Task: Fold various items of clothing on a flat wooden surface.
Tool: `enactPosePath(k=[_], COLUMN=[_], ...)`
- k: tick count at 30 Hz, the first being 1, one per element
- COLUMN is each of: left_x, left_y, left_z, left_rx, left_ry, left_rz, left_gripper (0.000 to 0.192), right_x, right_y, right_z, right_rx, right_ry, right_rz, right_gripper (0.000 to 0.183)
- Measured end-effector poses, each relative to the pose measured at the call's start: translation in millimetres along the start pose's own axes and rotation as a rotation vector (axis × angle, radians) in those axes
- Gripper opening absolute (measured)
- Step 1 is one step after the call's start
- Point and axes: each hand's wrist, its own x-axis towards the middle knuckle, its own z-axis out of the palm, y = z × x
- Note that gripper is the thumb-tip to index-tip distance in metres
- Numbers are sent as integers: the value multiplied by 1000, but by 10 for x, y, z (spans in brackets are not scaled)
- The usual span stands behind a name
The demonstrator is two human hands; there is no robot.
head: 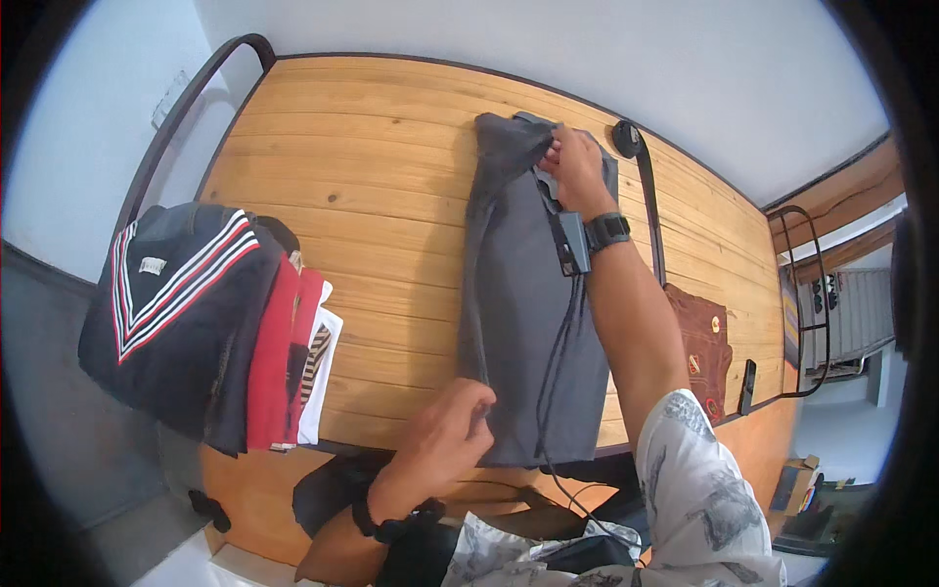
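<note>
A dark grey garment (521, 308) lies lengthwise across the wooden surface, its near end at the front edge. My right hand (574, 165) pinches the cloth at its far end, where a flap is bunched. At the near left edge of the garment, my left hand (447, 440) has its fingers curled on the cloth's border. A grey clip-like device (574, 242) with dark cords sits by my right wrist, beside the watch, and the cords run down over the garment towards my body.
Folded clothes (183, 315) are stacked at the left. On the right lie a folded brown garment with patches (700, 337), a phone (747, 385) and a black strap (649, 198) with a rolled end. Dark metal rails (194, 95) rise at both ends of the surface.
</note>
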Motion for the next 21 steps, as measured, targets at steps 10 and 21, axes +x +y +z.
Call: enactPosePath(k=[10,21], left_x=[136,245], left_y=[-157,-45], left_z=[418,366], left_rx=[142,54], left_ry=[-211,-242], left_rz=[-30,-217], left_gripper=[32,30], right_x=[58,56], right_y=[504,270], right_z=[-536,-443], right_rx=[-24,72], right_ry=[222,23], right_rz=[191,-45], right_gripper=[20,14])
